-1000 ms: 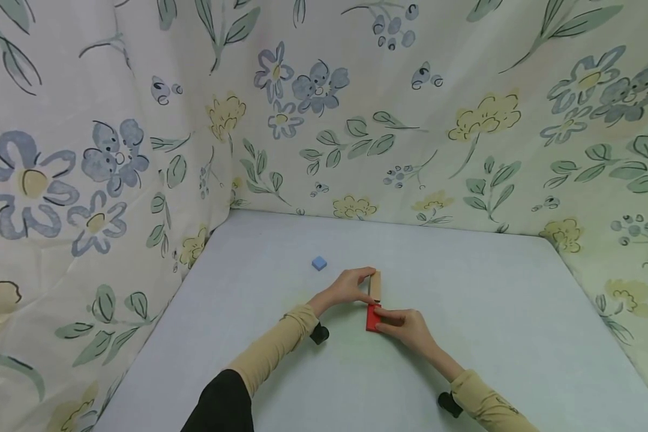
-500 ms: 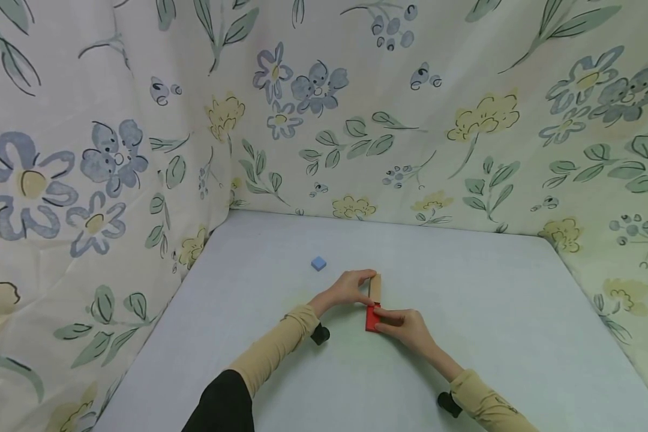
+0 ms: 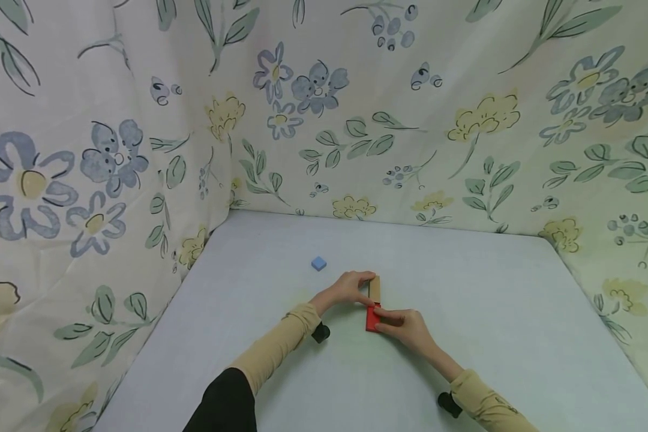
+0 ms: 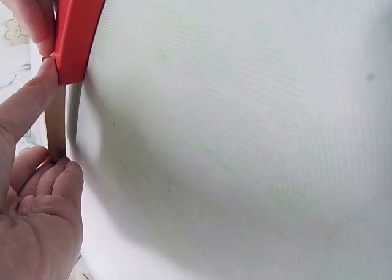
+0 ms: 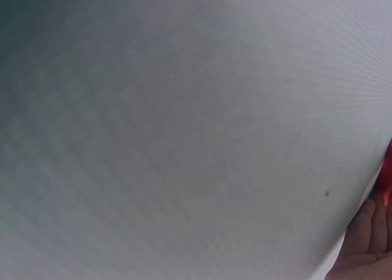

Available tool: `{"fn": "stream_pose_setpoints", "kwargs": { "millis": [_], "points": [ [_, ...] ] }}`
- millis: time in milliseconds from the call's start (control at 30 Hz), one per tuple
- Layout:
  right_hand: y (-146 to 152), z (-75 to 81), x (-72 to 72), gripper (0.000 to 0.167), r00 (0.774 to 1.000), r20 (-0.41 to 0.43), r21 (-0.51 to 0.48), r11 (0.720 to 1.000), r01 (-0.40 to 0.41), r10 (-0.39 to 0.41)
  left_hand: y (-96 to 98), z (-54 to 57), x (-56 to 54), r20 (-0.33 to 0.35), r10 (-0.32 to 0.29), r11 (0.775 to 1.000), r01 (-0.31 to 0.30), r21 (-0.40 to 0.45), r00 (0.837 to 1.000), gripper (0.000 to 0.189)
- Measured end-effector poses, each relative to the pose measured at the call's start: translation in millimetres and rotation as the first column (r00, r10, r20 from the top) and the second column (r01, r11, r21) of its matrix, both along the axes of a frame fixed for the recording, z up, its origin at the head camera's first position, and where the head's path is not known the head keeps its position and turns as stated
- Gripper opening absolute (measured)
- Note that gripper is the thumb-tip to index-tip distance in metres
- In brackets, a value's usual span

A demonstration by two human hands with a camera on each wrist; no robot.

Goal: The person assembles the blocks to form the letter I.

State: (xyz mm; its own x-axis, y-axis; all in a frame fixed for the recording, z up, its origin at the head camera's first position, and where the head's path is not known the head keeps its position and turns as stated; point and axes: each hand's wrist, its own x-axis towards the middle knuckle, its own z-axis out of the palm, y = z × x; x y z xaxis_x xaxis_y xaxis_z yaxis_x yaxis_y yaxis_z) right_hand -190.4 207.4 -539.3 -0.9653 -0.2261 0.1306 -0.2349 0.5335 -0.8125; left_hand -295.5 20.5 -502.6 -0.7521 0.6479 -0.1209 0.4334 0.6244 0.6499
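A red, flat, oblong piece (image 3: 373,319) lies in line with a tan, wood-coloured strip (image 3: 375,289), end to end in the head view. My left hand (image 3: 348,288) holds the strip lengthwise, thumb by the red end and fingertips at the far end. My right hand (image 3: 410,327) pinches the red piece from the right. In the left wrist view the strip (image 4: 56,124) meets the red piece (image 4: 78,35), and a thin grey bar (image 4: 73,111) runs alongside. How the parts join is hidden. Only part of the right hand (image 5: 370,243) shows in the right wrist view.
A small blue square block (image 3: 318,263) lies on the white table (image 3: 491,312), beyond the left hand. Flower-printed curtains (image 3: 324,138) stand behind the table and at its sides. A dark wrist camera hangs by each forearm.
The far end of the tan strip has drawn slightly closer to the red piece, and the left fingertips have come with it. My right hand and the blue block stay put.
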Motion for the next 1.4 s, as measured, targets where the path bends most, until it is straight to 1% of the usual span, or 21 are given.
{"fn": "stream_pose_setpoints", "kwargs": {
  "millis": [167, 367, 533, 733, 867, 1100, 1300, 1400],
  "points": [
    [0.2, 0.1, 0.3, 0.036, 1.000, 0.008, 0.001, 1.000, 0.000, 0.000, 0.1, -0.3, -0.3, 0.028, 0.003, 1.000, -0.002, -0.008, 1.000, 0.073],
    [0.3, -0.1, 0.2, 0.037, 1.000, 0.001, 0.006, 1.000, -0.006, 0.006, -1.3, -2.8, -2.5, 0.031, 0.000, 1.000, 0.001, -0.022, 1.000, 0.073],
    [0.0, 0.0, 0.5, 0.037, 1.000, 0.013, -0.003, 1.000, -0.002, 0.002, -2.4, -4.7, -4.0, 0.055, -0.007, 1.000, 0.008, -0.007, 0.998, 0.073],
    [0.1, -0.2, -0.5, 0.038, 1.000, 0.001, -0.001, 1.000, -0.006, 0.006, -3.8, -4.9, -6.5, 0.073, -0.027, 1.000, 0.026, 0.018, 0.997, 0.073],
    [0.3, 0.8, -0.5, 0.038, 1.000, -0.004, 0.001, 1.000, -0.005, 0.005, -4.4, -5.1, -7.4, 0.091, -0.028, 0.999, 0.025, 0.038, 0.995, 0.073],
    [0.2, 1.4, -1.0, 0.038, 1.000, 0.003, 0.000, 1.000, 0.001, -0.001, -4.8, -4.4, -8.6, 0.089, -0.035, 0.999, 0.032, 0.032, 0.995, 0.073],
    [-0.6, 0.4, -1.5, 0.038, 1.000, -0.014, 0.017, 1.000, 0.006, -0.006, -5.9, -2.7, -8.2, 0.111, -0.040, 0.999, 0.036, 0.040, 0.993, 0.073],
    [-0.4, -0.2, -1.4, 0.038, 1.000, -0.003, 0.007, 1.000, 0.008, -0.008, -6.5, -4.1, -8.7, 0.109, -0.050, 0.998, 0.046, 0.041, 0.993, 0.074]
  ]
}}
